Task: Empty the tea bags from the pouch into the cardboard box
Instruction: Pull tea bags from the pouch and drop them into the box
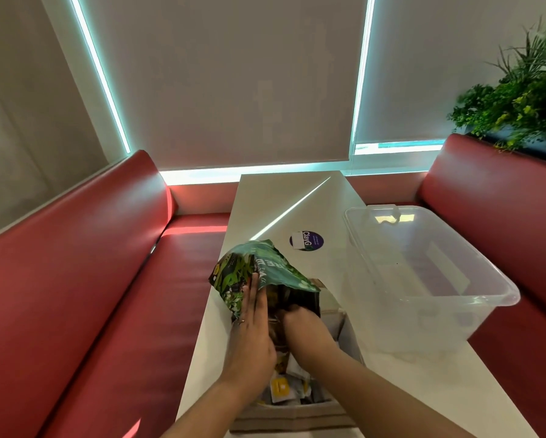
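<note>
Crowding the right side of the cardboard box is a clear tub, set just beside it on the white table. Past the far end of the box a round purple sticker lies flat on the table. Red benches run along both sides, and a plant stands well beyond the tub.

The pouch is held tilted above the box with its mouth turned down toward it, hiding the box's far half. The left hand lies flat along the pouch's left side with straight fingers. The right hand reaches into the mouth; its fingertips are hidden, so I cannot tell whether it grasps anything. Tea bags lie in the near end of the box, between the forearms.

The pouch is crinkled glossy film with a leaf print, the box plain brown card, the tub see-through plastic with a rounded rim, and the benches smooth padding. The tea bags are flat sachets, white and yellow.

One pouch, one box, one tub, two benches; the heaped tea bags are too jumbled to count.
</note>
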